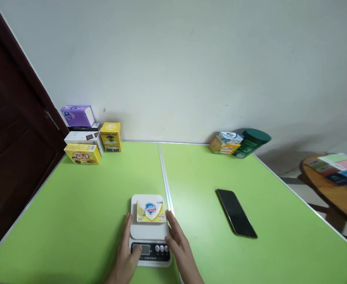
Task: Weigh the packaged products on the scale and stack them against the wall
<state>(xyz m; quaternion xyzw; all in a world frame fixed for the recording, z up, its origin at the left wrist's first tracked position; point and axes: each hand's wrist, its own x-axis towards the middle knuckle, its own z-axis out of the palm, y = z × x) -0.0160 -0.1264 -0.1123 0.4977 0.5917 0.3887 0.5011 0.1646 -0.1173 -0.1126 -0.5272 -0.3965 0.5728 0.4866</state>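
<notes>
A white kitchen scale (149, 233) lies on the green table (108, 197) near its front edge, its display and round buttons facing me. On its platform rests a yellow and white soap box (151, 212) with a blue shield logo. My left hand (126, 252) grips the scale's left side, its thumb over the display. Along the right side, my right hand (181, 246) has its fingers against the scale and its thumb at the edge by the buttons. Neither hand touches the soap box. The display's reading cannot be made out.
A black phone (236, 213) lies to the right. At the back left are a purple tissue pack (77, 116), a white box (81, 138) and yellow boxes (83, 154). A green bottle (252, 142) and small boxes (226, 142) stand back right, near the wall.
</notes>
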